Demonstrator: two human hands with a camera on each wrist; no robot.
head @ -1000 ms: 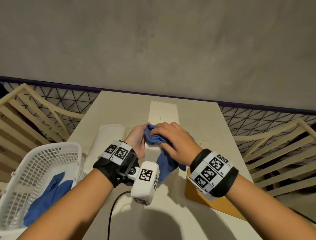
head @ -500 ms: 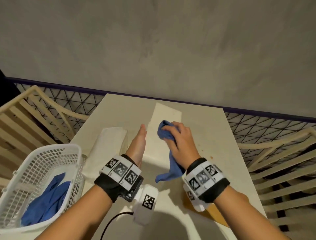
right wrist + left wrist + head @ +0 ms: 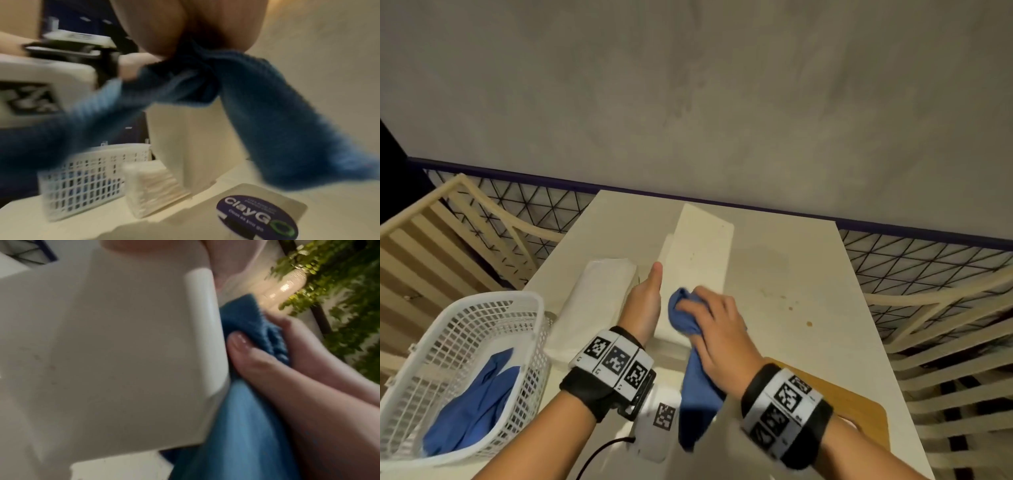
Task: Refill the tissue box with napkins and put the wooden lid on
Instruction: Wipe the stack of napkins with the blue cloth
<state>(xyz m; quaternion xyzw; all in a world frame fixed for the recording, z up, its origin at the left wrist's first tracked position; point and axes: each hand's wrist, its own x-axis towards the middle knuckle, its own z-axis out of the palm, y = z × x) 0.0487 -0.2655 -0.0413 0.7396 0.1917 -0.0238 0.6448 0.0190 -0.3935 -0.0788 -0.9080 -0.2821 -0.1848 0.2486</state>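
Since a second ago your right hand point(image 3: 717, 325) has slid its blue cloth point(image 3: 697, 373) farther along the white tissue box point(image 3: 703, 246), and your left hand point(image 3: 643, 301) has let go of the cloth and flattened against the box's left side.

From the head view, you lay that left hand straight-fingered along the box wall, probably to brace it while you wipe; its grip is wide and holds nothing. Your right grip is bunched around the cloth, pressing it on the box's upper face, with a loose tail hanging toward you. The napkins point(image 3: 595, 301) lie in a white stack just left of the box on the tabletop point(image 3: 791, 274). The wooden lid point(image 3: 859, 414) lies flat near the right edge, partly under your right wrist. A white basket point(image 3: 465, 342) at the left holds more blue cloth. You appear to be cleaning the box before refilling it, so filling and lidding are not yet done.

From the left wrist view, the pale box wall fills the frame, and your right thumb point(image 3: 242, 347) pins the cloth point(image 3: 246, 426) against its rounded corner.

From the right wrist view, blurred, the cloth point(image 3: 277, 129) droops from your fingers above the napkins point(image 3: 152, 186) and basket point(image 3: 88, 178). A round purple sticker point(image 3: 257, 216) reads "clayGO"; its smaller line is too blurred to read with certainty.
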